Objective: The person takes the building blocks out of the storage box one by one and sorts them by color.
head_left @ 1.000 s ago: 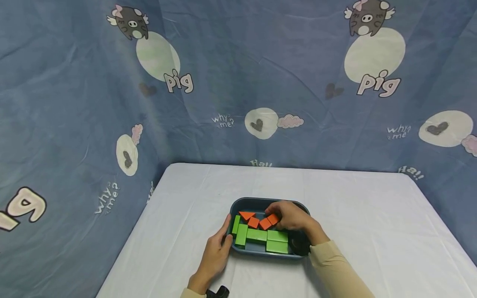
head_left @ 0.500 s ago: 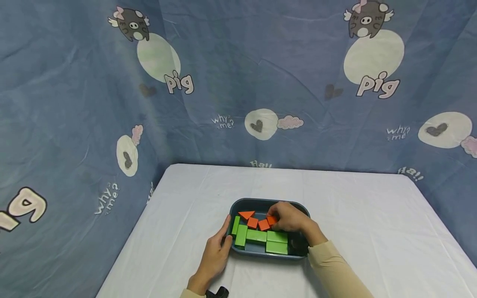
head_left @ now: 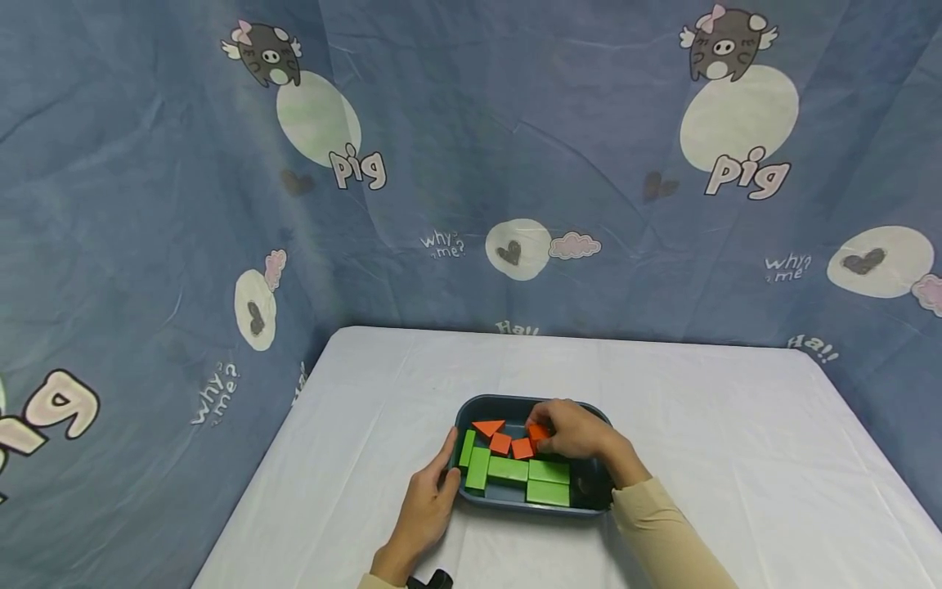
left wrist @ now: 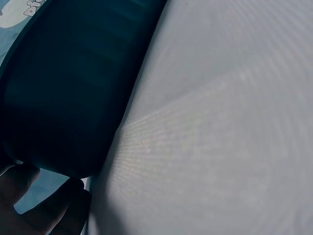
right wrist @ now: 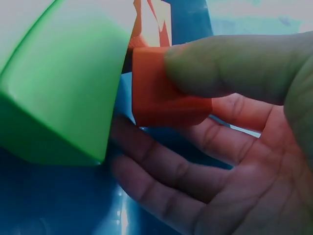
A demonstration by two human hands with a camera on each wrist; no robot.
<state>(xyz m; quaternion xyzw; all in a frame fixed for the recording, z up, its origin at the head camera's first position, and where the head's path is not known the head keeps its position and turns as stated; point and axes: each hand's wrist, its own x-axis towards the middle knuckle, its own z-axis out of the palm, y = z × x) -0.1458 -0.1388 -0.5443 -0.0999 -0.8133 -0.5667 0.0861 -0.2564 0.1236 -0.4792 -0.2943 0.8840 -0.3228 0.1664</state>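
A dark blue tray (head_left: pixel 530 511) holds several green blocks (head_left: pixel 508 469) along its near side and left end. Behind them lie an orange triangular block (head_left: pixel 488 428) and two orange cubes (head_left: pixel 500 443). My right hand (head_left: pixel 577 431) reaches into the tray and pinches another orange block (head_left: pixel 538 433) between thumb and fingers. Seen from the right wrist, that orange block stands close beside a green block (right wrist: pixel 63 88). My left hand (head_left: pixel 427 499) rests against the tray's left end, fingers fairly straight; in the left wrist view its fingertips (left wrist: pixel 68 196) touch the outer wall.
The tray stands on a table with a white cloth (head_left: pixel 353 425). A blue printed curtain (head_left: pixel 441 164) hangs behind and to the left. A dark round device (head_left: pixel 586 483) sits under my right wrist, above the tray's right end.
The orange block in my right hand has turned and shifted slightly. The cube beside it moved a little left and straightened. My left hand keeps its place at the tray.
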